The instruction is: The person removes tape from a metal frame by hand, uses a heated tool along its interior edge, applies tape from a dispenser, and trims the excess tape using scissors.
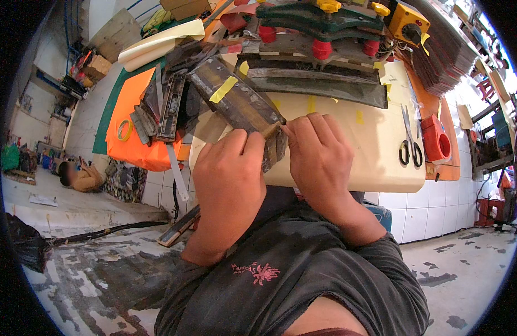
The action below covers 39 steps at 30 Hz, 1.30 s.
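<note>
A long, grimy dark slab with a strip of yellow tape across it slants over the cream-covered table toward me. My left hand is closed at its near end, fingers curled against the side; the fingertips are hidden. My right hand is closed in a pinch at the slab's near right corner. What lies between those fingertips, if anything, is too small to make out.
Behind stands a dark green press with red and yellow knobs. To the right lie scissors and a red tape dispenser. On the left, a tape roll and metal strips rest on an orange sheet. A person sits farther left.
</note>
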{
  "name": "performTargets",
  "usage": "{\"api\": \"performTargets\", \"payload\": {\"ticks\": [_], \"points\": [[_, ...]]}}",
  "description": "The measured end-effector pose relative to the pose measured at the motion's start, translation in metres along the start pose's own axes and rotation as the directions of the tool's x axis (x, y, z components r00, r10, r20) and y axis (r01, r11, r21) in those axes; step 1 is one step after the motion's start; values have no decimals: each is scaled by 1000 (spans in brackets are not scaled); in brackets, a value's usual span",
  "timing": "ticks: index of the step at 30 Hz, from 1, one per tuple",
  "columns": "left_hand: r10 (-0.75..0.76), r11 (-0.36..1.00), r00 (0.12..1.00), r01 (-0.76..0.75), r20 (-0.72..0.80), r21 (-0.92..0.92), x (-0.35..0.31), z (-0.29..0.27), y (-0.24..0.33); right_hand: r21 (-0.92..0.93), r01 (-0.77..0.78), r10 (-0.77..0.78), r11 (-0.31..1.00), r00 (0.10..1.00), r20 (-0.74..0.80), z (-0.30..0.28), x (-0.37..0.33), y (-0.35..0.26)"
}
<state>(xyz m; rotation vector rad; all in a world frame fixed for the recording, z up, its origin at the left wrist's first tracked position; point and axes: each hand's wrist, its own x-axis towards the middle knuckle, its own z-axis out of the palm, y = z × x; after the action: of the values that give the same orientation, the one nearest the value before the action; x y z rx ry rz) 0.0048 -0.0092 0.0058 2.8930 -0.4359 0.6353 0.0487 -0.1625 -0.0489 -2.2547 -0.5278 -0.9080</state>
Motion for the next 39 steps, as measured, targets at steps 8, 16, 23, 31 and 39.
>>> {"api": "performTargets", "payload": {"ticks": [8,16,23,31,39], "points": [[52,985,998,-57,-36,-164,4,12,-8,62,-8,12,998,998,-67,11,2,10],[-26,963,998,11,-54,-270,3,18,-6,378,-93,95,921,995,14,19,12,31],[-28,949,995,-6,-101,-315,2,23,-7,782,-502,293,371,862,414,33,19,47],[-62,923,993,18,-102,-385,1,29,-19,774,-557,151,302,829,538,42,27,59],[-72,853,997,59,-5,-519,16,9,-72,802,-545,176,246,839,516,47,26,69]]}}
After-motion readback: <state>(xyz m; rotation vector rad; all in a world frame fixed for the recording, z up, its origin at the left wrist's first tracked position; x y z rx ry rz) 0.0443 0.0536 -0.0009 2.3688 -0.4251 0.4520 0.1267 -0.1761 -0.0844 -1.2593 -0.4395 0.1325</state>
